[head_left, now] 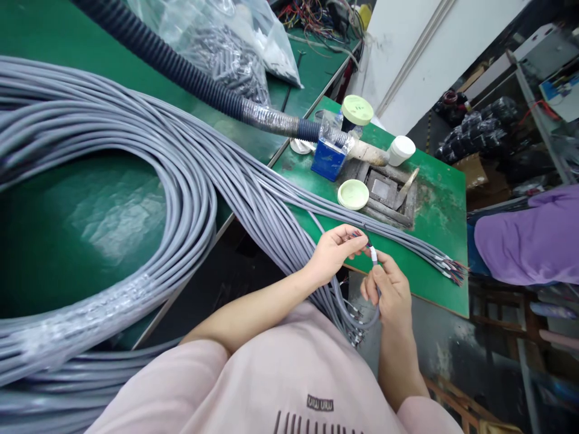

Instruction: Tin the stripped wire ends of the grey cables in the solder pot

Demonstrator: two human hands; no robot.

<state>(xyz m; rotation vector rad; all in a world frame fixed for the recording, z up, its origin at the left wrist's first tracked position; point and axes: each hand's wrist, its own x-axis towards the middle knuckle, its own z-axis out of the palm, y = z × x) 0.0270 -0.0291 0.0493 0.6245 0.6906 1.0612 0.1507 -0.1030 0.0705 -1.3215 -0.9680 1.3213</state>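
Near the front edge of the green table, my left hand [337, 253] pinches the thin coloured wires [357, 235] at the end of one grey cable. My right hand [389, 283] grips that cable just below its white label [373, 254], and the cable curves down in a loop below the fingers. Behind my hands, a bundle of grey cables [335, 208] runs across the table, its stripped, labelled ends [447, 265] at the right. More cable ends hang below my hands, beside my shirt.
A large coil of grey cable [181, 175] covers the left table. Beyond my hands are a soldering pot [382, 188], a green lid [353, 194], a white cup [401, 149], a blue box [328, 160] and a black hose [181, 60]. Someone in purple [529, 235] is at the right.
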